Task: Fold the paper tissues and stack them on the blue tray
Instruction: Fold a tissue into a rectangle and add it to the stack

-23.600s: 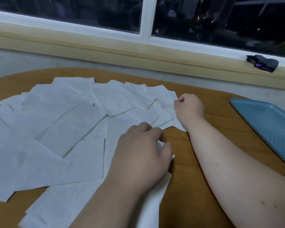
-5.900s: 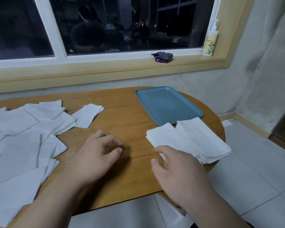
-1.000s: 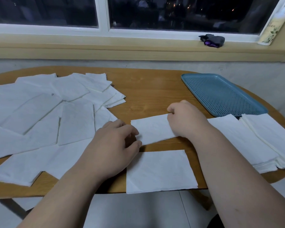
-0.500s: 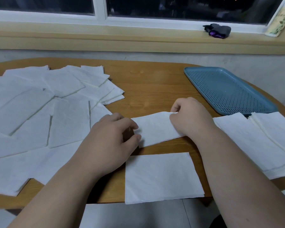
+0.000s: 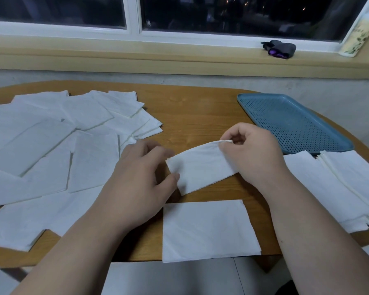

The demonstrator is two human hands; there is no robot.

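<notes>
Both forearms enter from the near edge; the elbows are cut off by the frame. A flat tissue (image 5: 209,228) lies at the near rim of the counter (image 5: 192,116) and slightly overhangs it.

Just beyond it is the held tissue (image 5: 200,169), gripped by both hands.
- The left hand (image 5: 141,177) pinches the left end. The thumb lies on top; the fingers are blurred, and their contact cannot be confirmed.
- The right hand (image 5: 256,160) pinches the raised far right edge between thumb and curled fingers. The right end of the sheet is hidden under this hand.
- Whether the sheet's underside touches the counter cannot be determined.

To the left, loose tissues (image 5: 51,150) overlap in a wide spread that runs out of frame. To the right, folded stacks (image 5: 339,188) sit side by side, cut off by the right edge and partly covered by the right forearm.

The blue tray (image 5: 292,122) lies at the far right of the counter. Its near edge meets the stacks; any overlap is unclear.

On the window sill (image 5: 179,58), a dark object (image 5: 279,48) with a purple part is too small to identify. A bottle (image 5: 358,37) is cut off at the top right.
</notes>
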